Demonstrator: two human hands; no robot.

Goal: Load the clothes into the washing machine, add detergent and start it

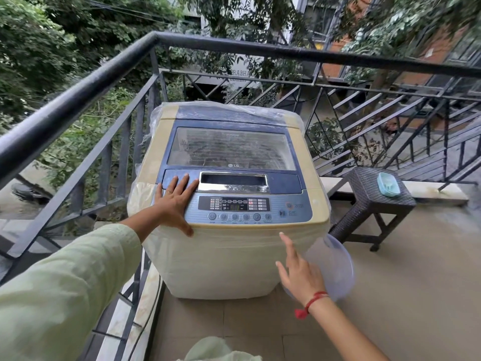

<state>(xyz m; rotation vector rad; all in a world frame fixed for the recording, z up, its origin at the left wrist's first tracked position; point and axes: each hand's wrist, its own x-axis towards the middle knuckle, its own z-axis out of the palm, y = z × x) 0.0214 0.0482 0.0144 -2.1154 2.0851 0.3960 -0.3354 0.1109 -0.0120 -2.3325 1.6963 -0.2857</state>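
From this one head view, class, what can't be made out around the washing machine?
1. Drum contents: head view, the shut lid window glares with reflections.
2. Labels on the control panel: head view, too small.
3. The clear round thing: blurred, partly behind the right hand; grip unclear.
4. The pale green cloth: cut by the bottom edge.

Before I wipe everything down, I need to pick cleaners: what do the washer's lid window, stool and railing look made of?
Lid window: glossy clear glass or hard plastic; it reflects light and shows through.
Stool: dark woven wicker, probably synthetic rattan, matte; the weave pattern is visible.
Railing: black-painted metal with slight sheen; thin straight bars joined rigidly.
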